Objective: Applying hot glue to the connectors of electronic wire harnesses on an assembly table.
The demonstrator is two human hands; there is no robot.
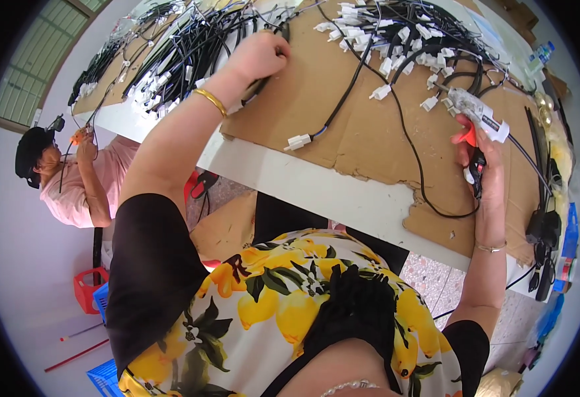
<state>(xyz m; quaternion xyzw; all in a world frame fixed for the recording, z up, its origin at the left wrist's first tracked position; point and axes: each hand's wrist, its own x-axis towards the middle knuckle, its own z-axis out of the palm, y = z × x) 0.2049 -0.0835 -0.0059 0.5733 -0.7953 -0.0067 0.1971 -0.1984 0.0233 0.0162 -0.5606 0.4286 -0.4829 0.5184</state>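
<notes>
My left hand (261, 56) is closed at the edge of a heap of black cables (200, 49) with white plugs, at the far left of the work table. It appears to grip black cable, which shows above and below the fist. My right hand (485, 155), on the right side, is wrapped round a white glue gun (478, 112) with a red trigger, its nozzle toward the far left. A black-and-red part (475, 173) shows in the same palm; its kind is unclear. Between my hands lies a single black cable with a white connector (298, 141).
Cardboard (362, 155) with a torn near edge covers the white table (263, 162). Another heap of white-plugged cables (402, 40) lies at the far middle. Black cords (544, 231) and a bottle (542, 53) stand at the right. At left, a person in pink (81, 178) handles cable.
</notes>
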